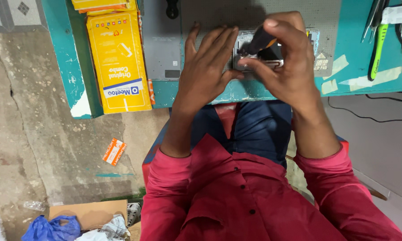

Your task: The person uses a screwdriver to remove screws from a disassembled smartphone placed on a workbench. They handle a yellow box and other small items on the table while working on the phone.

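An opened phone (pixel 260 56) lies on a grey work mat (pixel 219 18) at the near edge of a teal table (pixel 357 53). My left hand (pixel 207 67) rests flat with its fingers spread, pressing on the phone's left side. My right hand (pixel 285 58) grips a small screwdriver (pixel 260 40) with a dark and orange handle, its tip down on the phone's inside. Both hands cover much of the phone.
A yellow cardboard box (pixel 118 62) lies on the table's left part. A green toothbrush (pixel 377 49) and metal tweezers (pixel 374 15) lie at the right. A black cable (pixel 370 117) hangs off the table. On the floor lie an orange label (pixel 114 151) and a carton with rags (pixel 91 218).
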